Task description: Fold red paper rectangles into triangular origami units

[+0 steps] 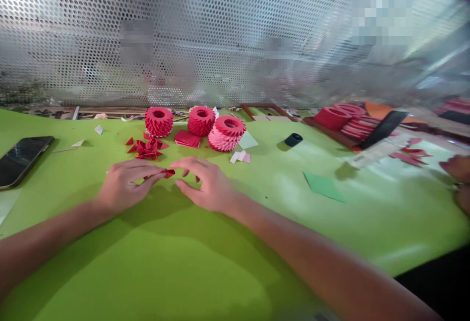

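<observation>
Between thumb and fingers, my left hand point(127, 184) pinches a small folded red paper piece point(169, 173). My right hand point(205, 184) is just to the right of it, thumb and fingers apart, holding nothing that I can see. Beyond my left hand lies a loose heap of red folded paper pieces point(147, 148). A stack of red paper point(187, 138) lies to the right of that heap. Behind stand a red paper ring stack point(159, 123), a second red ring stack point(201, 121) and a pink and red ring stack point(226, 135).
A phone point(24, 161) lies at the left on the green table point(165, 272). To the right are a dark cylinder point(293, 139), a green paper sheet point(323, 186) and a tray point(330, 134) with red ring stacks. Another person's hand point(458, 174) shows at the right edge.
</observation>
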### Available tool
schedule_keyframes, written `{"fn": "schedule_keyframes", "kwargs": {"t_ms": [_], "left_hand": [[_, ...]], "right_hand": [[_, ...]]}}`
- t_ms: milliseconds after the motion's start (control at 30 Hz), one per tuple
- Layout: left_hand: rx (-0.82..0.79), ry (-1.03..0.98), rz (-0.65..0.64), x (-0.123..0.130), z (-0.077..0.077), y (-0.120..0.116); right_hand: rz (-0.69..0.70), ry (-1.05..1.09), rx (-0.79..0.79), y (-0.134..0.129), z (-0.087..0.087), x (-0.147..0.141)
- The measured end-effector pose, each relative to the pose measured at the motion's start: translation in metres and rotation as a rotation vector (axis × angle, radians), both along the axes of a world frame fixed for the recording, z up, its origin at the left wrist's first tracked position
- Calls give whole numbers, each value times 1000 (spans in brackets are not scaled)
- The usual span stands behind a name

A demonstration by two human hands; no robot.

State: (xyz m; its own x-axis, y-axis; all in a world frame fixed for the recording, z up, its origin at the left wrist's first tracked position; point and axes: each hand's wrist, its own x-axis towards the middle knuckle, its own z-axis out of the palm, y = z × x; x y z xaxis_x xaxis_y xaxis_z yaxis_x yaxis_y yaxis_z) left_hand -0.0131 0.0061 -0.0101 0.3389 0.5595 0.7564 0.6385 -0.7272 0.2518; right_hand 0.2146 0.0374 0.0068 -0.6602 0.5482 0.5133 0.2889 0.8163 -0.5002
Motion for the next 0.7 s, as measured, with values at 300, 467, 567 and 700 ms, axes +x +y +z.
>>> {"fn": "schedule_keyframes", "kwargs": {"t_ms": [300,467,567,700], "left_hand": [[-288,-255,-63,12,9,-12],[-356,-233,-58,12,9,-10],[-373,-181,-18,12,8,-8],[-365,-157,29,12,7,-8]], "right_hand": [[-115,121,-237,-3,2,-6],[-136,115,-281,-4,3,-5],[-150,75,-256,-4,3,-5],[-138,31,-206,-2,2,-4]]}}
